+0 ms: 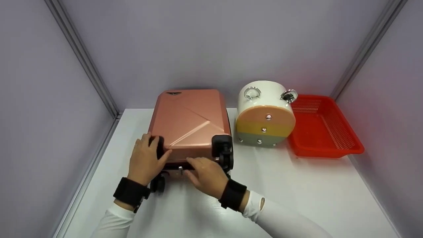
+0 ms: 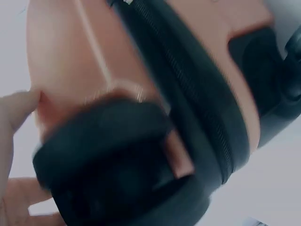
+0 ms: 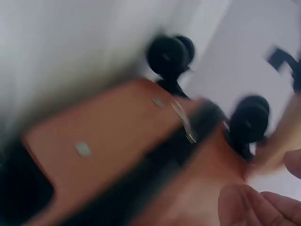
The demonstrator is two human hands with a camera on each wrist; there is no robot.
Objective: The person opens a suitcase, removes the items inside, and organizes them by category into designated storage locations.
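The left hand curls over the near left wheel housing of a rose-gold hard-shell suitcase lying flat on the white surface, the right hand rests fingers at its zipper edge, and a white drum-shaped case and red basket lie beyond the right hand.

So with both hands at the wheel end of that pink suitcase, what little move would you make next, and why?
Probably slide the right hand along the black zipper band to the metal zipper pull and pinch it. The suitcase lies flat and looks closed, the left hand already steadies its wheel corner, and the right hand's fingertips rest beside that pull.
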